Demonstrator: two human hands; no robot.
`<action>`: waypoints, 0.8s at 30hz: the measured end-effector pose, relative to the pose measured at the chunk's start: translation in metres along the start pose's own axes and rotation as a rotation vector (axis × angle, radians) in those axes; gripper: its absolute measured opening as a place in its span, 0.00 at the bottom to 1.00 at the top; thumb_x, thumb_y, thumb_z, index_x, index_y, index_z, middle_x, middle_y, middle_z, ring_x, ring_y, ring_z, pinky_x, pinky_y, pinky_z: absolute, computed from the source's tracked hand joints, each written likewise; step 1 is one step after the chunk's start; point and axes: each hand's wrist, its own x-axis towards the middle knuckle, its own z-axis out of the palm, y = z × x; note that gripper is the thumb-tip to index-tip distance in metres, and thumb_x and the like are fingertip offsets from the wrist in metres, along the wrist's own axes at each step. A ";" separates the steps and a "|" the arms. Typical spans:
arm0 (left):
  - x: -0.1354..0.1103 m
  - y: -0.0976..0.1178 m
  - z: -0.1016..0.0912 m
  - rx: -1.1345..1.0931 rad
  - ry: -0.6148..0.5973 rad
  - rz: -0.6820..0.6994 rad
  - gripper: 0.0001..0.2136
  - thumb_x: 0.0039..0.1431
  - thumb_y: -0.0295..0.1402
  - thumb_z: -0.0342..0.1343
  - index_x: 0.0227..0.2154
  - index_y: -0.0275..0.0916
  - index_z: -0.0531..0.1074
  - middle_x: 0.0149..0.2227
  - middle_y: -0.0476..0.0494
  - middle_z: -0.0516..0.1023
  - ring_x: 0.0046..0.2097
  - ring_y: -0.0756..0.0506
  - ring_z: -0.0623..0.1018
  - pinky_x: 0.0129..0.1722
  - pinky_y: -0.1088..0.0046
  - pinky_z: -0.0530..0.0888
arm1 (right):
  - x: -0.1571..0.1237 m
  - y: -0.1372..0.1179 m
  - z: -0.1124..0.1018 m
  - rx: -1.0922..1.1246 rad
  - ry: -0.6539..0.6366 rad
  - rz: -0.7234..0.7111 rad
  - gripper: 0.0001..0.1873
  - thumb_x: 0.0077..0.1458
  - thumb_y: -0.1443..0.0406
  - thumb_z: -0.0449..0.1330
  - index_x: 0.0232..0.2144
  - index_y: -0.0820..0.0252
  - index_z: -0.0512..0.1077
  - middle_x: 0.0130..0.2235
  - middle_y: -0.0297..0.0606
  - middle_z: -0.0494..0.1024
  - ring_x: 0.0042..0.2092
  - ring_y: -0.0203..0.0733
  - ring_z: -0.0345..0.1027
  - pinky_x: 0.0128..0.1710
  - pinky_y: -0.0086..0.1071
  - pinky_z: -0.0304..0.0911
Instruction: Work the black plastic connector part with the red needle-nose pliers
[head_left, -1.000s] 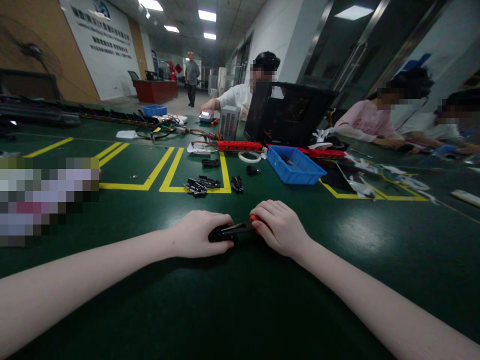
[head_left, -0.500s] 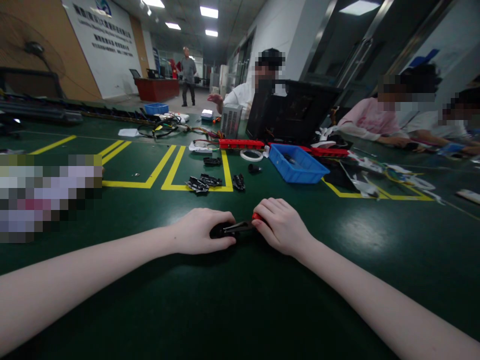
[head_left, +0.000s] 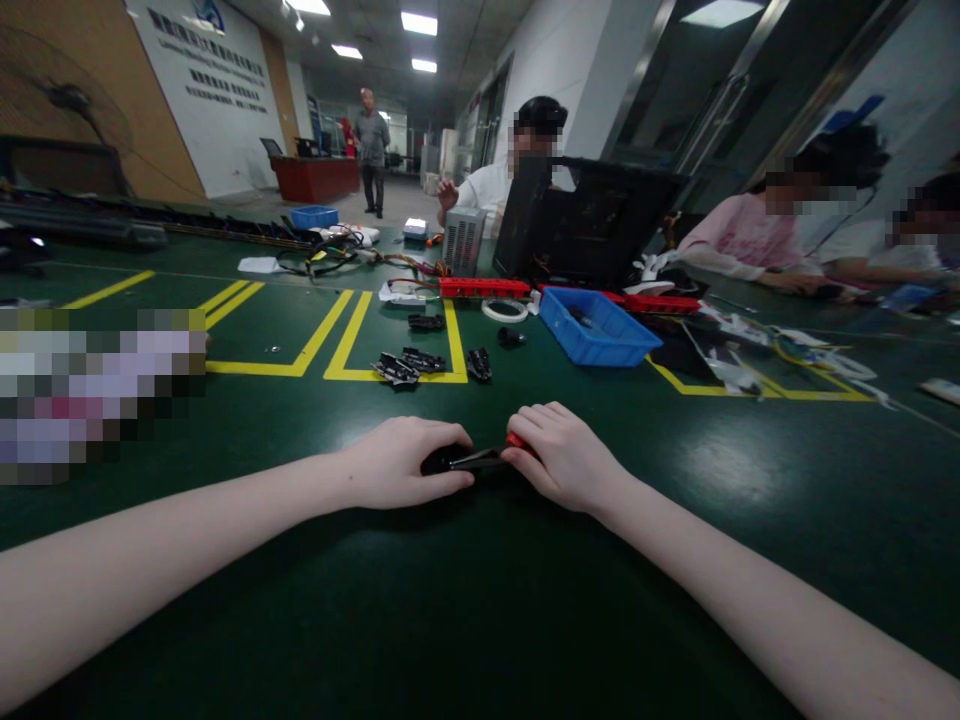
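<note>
Within the left hand (head_left: 399, 462) — partly hidden — sits a black part (head_left: 438, 461).

On the table (head_left: 480, 620), the tool (head_left: 478, 459) sits between the left hand (head_left: 397, 462) at nine o'clock and the right hand (head_left: 559, 452) at three. From the tool, clustered parts (head_left: 397, 370) lie at eleven o'clock, a lone part (head_left: 478, 364) at twelve, and beyond that a power strip (head_left: 484, 288). The bin (head_left: 607, 350) lies toward one o'clock, the computer case (head_left: 600, 220) behind it; loose cables (head_left: 795, 348) lie toward two.
</note>
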 end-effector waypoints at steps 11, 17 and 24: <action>-0.001 0.000 0.003 0.052 0.016 0.024 0.12 0.62 0.41 0.54 0.44 0.40 0.69 0.38 0.45 0.78 0.36 0.44 0.77 0.33 0.72 0.69 | -0.001 0.000 -0.001 -0.010 0.030 -0.021 0.23 0.66 0.52 0.43 0.30 0.60 0.67 0.33 0.41 0.72 0.33 0.42 0.62 0.36 0.36 0.52; -0.001 0.000 0.003 0.052 0.018 0.035 0.11 0.62 0.41 0.54 0.43 0.40 0.69 0.37 0.47 0.77 0.36 0.45 0.77 0.32 0.72 0.69 | -0.002 0.001 0.000 0.004 0.064 -0.013 0.23 0.67 0.53 0.41 0.31 0.60 0.67 0.33 0.41 0.73 0.34 0.42 0.63 0.37 0.37 0.52; -0.001 0.000 0.003 0.048 0.009 0.029 0.12 0.62 0.41 0.54 0.43 0.40 0.70 0.37 0.46 0.77 0.36 0.45 0.77 0.33 0.72 0.70 | 0.000 0.000 -0.001 0.032 0.036 0.004 0.23 0.67 0.55 0.40 0.29 0.59 0.66 0.32 0.40 0.73 0.32 0.41 0.63 0.36 0.36 0.52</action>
